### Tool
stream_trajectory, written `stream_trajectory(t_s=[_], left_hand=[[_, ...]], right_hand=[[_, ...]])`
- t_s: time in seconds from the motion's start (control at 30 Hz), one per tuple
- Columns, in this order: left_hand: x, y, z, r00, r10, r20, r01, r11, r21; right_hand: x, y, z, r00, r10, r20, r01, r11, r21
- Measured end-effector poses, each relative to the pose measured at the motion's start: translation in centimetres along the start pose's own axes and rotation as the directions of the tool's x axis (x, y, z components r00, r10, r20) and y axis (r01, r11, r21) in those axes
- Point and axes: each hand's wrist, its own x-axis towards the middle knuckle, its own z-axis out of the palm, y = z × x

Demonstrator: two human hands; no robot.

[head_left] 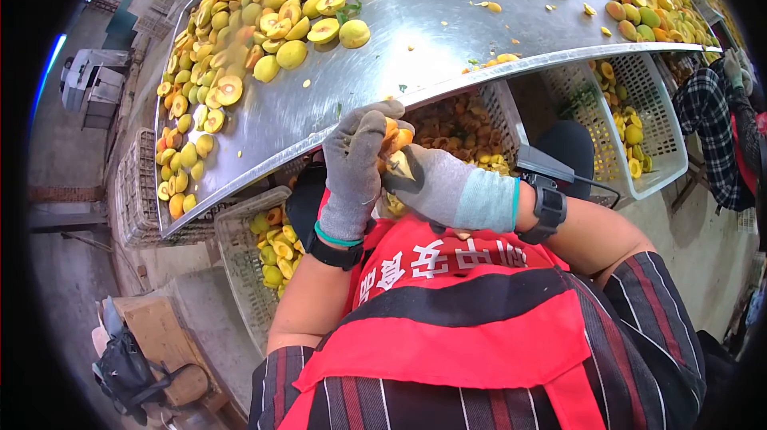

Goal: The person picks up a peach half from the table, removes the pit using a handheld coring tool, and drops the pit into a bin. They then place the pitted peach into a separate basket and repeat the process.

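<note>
White characters [427, 261] cross the red apron [463, 334], not fully legible. The gloved left hand [355, 162] and right hand [439, 182] together grasp a piece of orange fruit [395, 139] at the metal table's [447, 23] near edge; open metal lies beyond, between two fruit piles [276, 11].

The tabletop [471, 27] is smooth, glossy metal, with bright glare at its middle and fine scuffs. The near-left crate [240, 270] and right crate [667, 130] are pale, perforated plastic. The left glove [351, 166] and right glove [455, 182] are matt knitted cloth, darkened at the fingers. The fruit [395, 139] between them looks moist and slightly shiny. The red apron [479, 334] is smooth, matt cloth; the striped sleeve [655, 302] is woven cloth. The floor [699, 270] at right looks hard and dull.
</note>
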Motion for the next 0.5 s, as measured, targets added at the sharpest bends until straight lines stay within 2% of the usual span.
stream_trajectory(t_s=[0.03,0.07,0.1,0.13,0.17,0.2,0.27,0.3,0.37,0.4,0.47,0.5], left_hand=[[0.0,-0.3,-0.1,0.999,-0.033,-0.015,0.033,0.999,0.002],[0.0,-0.4,-0.1,0.997,-0.066,-0.030,0.067,0.998,0.003],[-0.1,-0.4,-0.2,0.997,-0.069,-0.031,0.069,0.998,0.002],[-0.1,-0.3,-0.5,0.993,-0.121,0.013,0.121,0.992,-0.019],[0.0,-0.1,-0.7,0.984,-0.170,0.057,0.173,0.984,-0.036],[0.0,0.1,-1.0,0.983,-0.172,0.056,0.174,0.984,-0.035],[0.4,0.5,-1.4,0.945,-0.269,0.187,0.266,0.963,0.041],[0.6,0.5,-1.6,0.945,-0.270,0.185,0.268,0.963,0.040],[0.9,0.4,-2.0,0.880,-0.361,0.308,0.355,0.932,0.077],[0.8,0.5,-1.9,0.880,-0.361,0.308,0.355,0.932,0.076],[0.5,0.6,-1.5,0.898,-0.289,0.331,0.305,0.952,0.006],[0.5,0.6,-1.2,0.900,-0.287,0.328,0.303,0.953,0.005]], right_hand=[[2.7,4.3,0.4,0.910,-0.382,-0.159,0.314,0.888,-0.336],[4.1,6.7,0.5,0.667,-0.727,-0.163,0.474,0.583,-0.660],[2.9,4.6,0.3,0.669,-0.725,-0.164,0.472,0.585,-0.660],[0.7,0.6,-0.3,0.952,-0.285,-0.111,0.250,0.935,-0.252],[-0.4,-1.5,-0.7,0.973,0.164,0.162,-0.186,0.974,0.129],[-0.5,-1.4,-0.9,0.973,0.164,0.164,-0.186,0.974,0.131],[-0.7,-0.8,-1.6,0.961,0.023,0.274,-0.044,0.996,0.073],[-0.8,-1.0,-1.5,0.961,0.024,0.275,-0.046,0.996,0.074],[-1.2,-1.6,-1.2,0.972,0.081,0.221,-0.091,0.995,0.038],[-1.2,-1.2,-1.4,0.972,0.081,0.221,-0.092,0.995,0.037],[-1.4,0.2,-1.8,0.921,-0.212,0.326,0.045,0.891,0.453],[-1.9,-1.0,-1.6,0.949,-0.033,0.315,-0.164,0.800,0.577]])
